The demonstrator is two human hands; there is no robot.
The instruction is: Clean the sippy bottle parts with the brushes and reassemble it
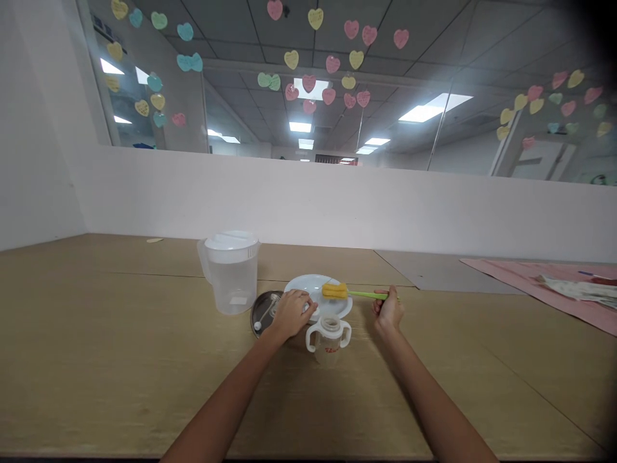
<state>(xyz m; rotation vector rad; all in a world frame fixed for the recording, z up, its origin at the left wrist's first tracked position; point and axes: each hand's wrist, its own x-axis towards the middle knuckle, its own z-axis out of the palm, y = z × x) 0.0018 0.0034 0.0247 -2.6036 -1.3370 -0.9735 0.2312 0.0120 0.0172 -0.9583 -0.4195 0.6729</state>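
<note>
My right hand (388,311) is closed round the green handle of a bottle brush with a yellow sponge head (334,291). The sponge is over a white plate (303,283). My left hand (292,313) lies across the plate's left side, fingers bent down over something white that they mostly hide. Under and left of that hand is a round metal dish (257,307), with a thin white tube (264,316) ending in a small white weight. Just in front of the plate stands an uncapped baby bottle (328,344), clear with two white handles and red lettering.
A lidded clear plastic pitcher (234,276) holding clear liquid stands behind the metal dish. At the far right a pink cloth (520,276) carries a whitish cloth (578,289). A grey mat (434,273) lies along the white wall (308,206) behind the wooden table (120,360).
</note>
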